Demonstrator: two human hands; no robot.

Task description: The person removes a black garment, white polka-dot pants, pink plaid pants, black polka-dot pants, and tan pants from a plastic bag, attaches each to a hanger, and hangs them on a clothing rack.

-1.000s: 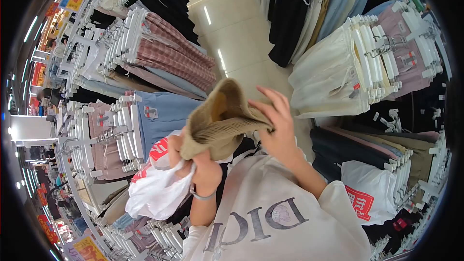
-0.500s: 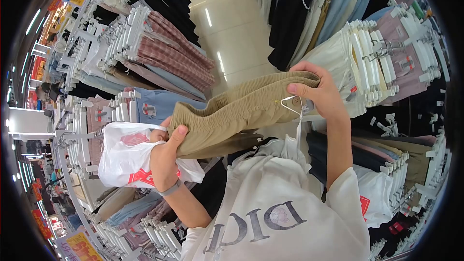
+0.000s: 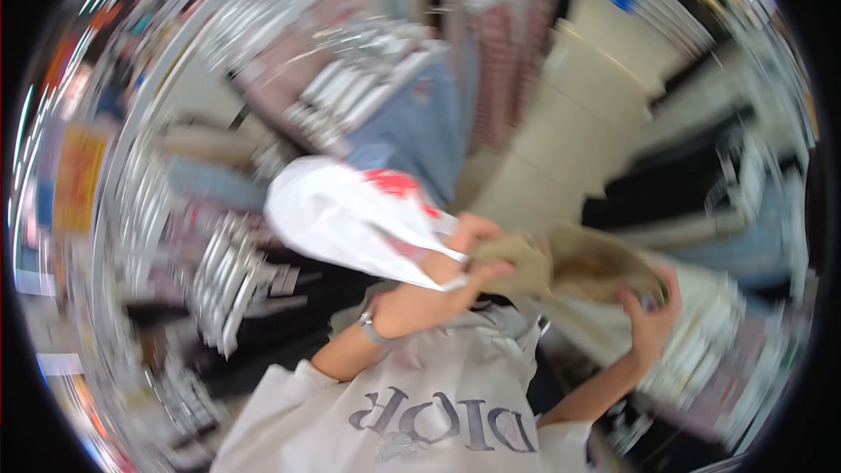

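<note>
Khaki pants (image 3: 589,258) with a gathered elastic waistband hang between my two hands, the waist opening facing up. My left hand (image 3: 466,267) is closed on one side of the waistband. A white plastic bag (image 3: 320,215) with red print hangs by its handles at my left wrist, swung out to the left. My right hand (image 3: 650,314) grips the opposite end of the waistband, thumb on the near side. Motion smears the view, and the lower part of the pants is hidden.
Racks of hung clothes surround me: blue pants (image 3: 416,118) and pink checked pants (image 3: 508,70) ahead, pale pants (image 3: 692,307) to the right. A tiled aisle floor (image 3: 561,114) runs ahead. A yellow-orange sign (image 3: 81,180) stands at far left.
The view has swung left. The pants sit lower and further right in view, with their waistband bunched at my left hand. The plastic bag has swung up and outward.
</note>
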